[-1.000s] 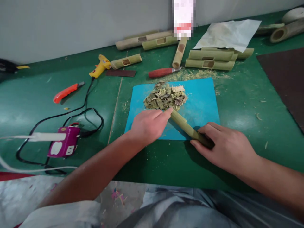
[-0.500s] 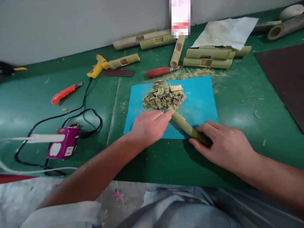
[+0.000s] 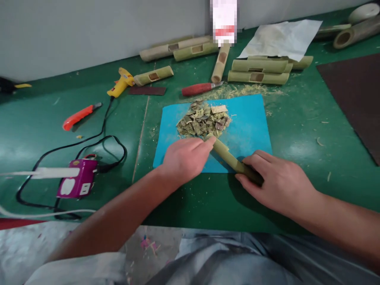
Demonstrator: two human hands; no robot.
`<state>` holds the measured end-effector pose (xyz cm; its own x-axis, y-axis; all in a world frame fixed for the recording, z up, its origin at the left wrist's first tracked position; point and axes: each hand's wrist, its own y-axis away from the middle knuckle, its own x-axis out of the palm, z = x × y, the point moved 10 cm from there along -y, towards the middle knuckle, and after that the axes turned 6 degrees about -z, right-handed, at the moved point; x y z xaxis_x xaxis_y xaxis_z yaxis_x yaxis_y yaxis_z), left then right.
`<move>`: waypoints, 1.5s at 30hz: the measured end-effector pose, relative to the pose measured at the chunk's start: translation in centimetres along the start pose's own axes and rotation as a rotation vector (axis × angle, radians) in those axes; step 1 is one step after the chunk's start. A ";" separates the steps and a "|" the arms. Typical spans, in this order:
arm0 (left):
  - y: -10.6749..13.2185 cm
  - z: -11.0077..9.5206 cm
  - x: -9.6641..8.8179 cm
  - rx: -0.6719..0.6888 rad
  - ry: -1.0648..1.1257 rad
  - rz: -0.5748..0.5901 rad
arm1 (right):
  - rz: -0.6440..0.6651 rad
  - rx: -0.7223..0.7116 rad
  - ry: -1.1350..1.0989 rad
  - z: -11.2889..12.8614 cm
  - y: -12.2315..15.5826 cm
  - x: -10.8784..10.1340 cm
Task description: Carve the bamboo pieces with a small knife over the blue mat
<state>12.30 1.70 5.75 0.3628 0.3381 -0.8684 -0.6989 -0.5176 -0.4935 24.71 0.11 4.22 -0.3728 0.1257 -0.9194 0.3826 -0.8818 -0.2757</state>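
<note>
A green bamboo tube point(image 3: 227, 155) slants between my two hands over the front edge of a blue sheet point(image 3: 249, 122). My left hand point(image 3: 188, 158) is closed on the tube's far end, thumb and fingers pressed against it. Around its near end wraps my right hand point(image 3: 277, 178), closed, with the fingers on top and the thumb below. Just beyond the far end lies a heap of dry bamboo chips point(image 3: 203, 120) on the sheet. Behind the sheet rests a red-handled knife point(image 3: 197, 89).
Several notched bamboo tubes point(image 3: 258, 77) lie at the back, some under white paper point(image 3: 279, 39). To the left are a yellow glue gun point(image 3: 121, 84), an orange cutter point(image 3: 78, 117) and a purple power adapter point(image 3: 77, 180) with cables. A dark brown sheet point(image 3: 356, 95) lies at right.
Both hands keep their hold on the bamboo tube, which stays in nearly the same position. The whole view has shifted very slightly.
</note>
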 end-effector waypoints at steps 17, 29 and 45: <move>0.0 0.7 -0.4 0.050 -0.043 -0.006 | 0.059 0.030 -0.015 -0.3 -0.1 0.3; -0.2 0.8 -0.5 0.039 -0.037 -0.037 | 0.047 0.042 -0.020 -0.6 -0.2 0.3; 0.1 1.4 0.1 0.001 -0.051 -0.012 | 0.029 0.037 -0.012 -0.5 -0.2 0.1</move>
<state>11.39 2.79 5.66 0.3395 0.3838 -0.8587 -0.6954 -0.5124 -0.5039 25.05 0.51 4.05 -0.3722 0.0944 -0.9233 0.3623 -0.9011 -0.2382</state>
